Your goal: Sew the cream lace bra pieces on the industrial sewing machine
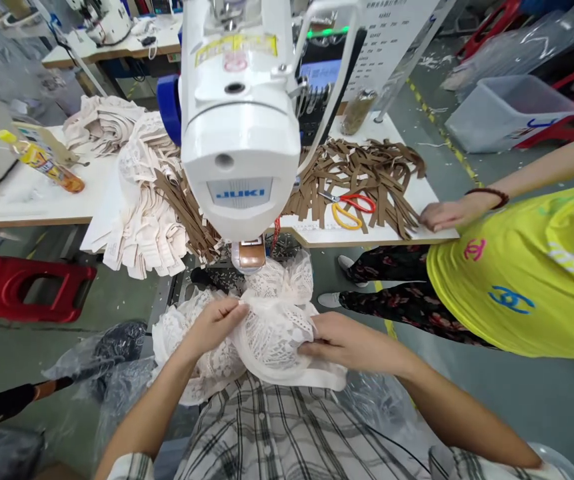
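A white lace bra (271, 333) is stretched between my hands, just below the head of a white sewing machine (239, 147). At its upper left edge, the fingers of my left hand (219, 323) pinch the fabric. My right hand (341, 340) grips the right side of the cup, thumb on top and fingers partly hidden by lace. More white lace pieces (181, 327) are heaped to the left and behind, near my lap. The machine's needle area is mostly hidden by its head.
Brown strips (361, 173) cover the right tabletop, with scissors (349, 207) on them. Stacked pale fabric pieces (147, 227) hang over the left edge. A bottle (41, 160) lies farther left. At right stands a person in a yellow shirt (527, 273), one hand (449, 212) on the table edge.
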Tool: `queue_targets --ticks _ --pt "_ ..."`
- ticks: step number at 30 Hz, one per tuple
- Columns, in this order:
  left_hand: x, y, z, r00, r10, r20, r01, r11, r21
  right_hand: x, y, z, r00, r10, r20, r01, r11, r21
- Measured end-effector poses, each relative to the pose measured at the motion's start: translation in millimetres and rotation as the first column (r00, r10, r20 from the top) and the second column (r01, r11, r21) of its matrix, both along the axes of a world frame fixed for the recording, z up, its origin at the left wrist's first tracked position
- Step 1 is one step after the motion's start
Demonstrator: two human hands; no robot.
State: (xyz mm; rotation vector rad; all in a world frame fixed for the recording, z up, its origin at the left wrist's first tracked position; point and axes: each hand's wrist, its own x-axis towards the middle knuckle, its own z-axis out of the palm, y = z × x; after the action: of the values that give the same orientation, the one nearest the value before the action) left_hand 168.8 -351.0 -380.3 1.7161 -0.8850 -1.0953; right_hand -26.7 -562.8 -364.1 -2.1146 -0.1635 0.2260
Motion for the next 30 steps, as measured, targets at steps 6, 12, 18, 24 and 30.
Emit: queue_targets --ticks 6,12,18,24,30 --pt "-13.1 -40.1 37.3 0.945 -0.26 0.198 0.274 0.961 -0.045 24.2 -15.7 -12.2 0.937 -0.35 0.027 0.342 0.928 0.144" --pt "22.1 -53.4 52.2 0.936 0.073 0.343 -0.082 0.997 0.013 78.3 -12.0 -14.4 0.89 -0.456 0.012 0.442 0.869 0.222" --pt "55.9 -62.5 47.1 0.866 0.357 0.35 -0.382 0.924 0.004 113.8 -25.8 -18.4 0.85 -0.524 -0.045 0.518 0.819 0.247" --pt "58.2 -68.6 45.8 0.862 0.35 0.366 -0.396 0.917 0.055 123.0 -33.2 -17.1 0.84 -0.534 -0.094 0.538 0.8 0.265" --pt "59.0 -71.1 48.6 0.861 0.32 0.396 -0.382 0.92 0.087 122.5 -37.6 -20.3 0.83 -0.545 -0.122 0.555 0.782 0.284"
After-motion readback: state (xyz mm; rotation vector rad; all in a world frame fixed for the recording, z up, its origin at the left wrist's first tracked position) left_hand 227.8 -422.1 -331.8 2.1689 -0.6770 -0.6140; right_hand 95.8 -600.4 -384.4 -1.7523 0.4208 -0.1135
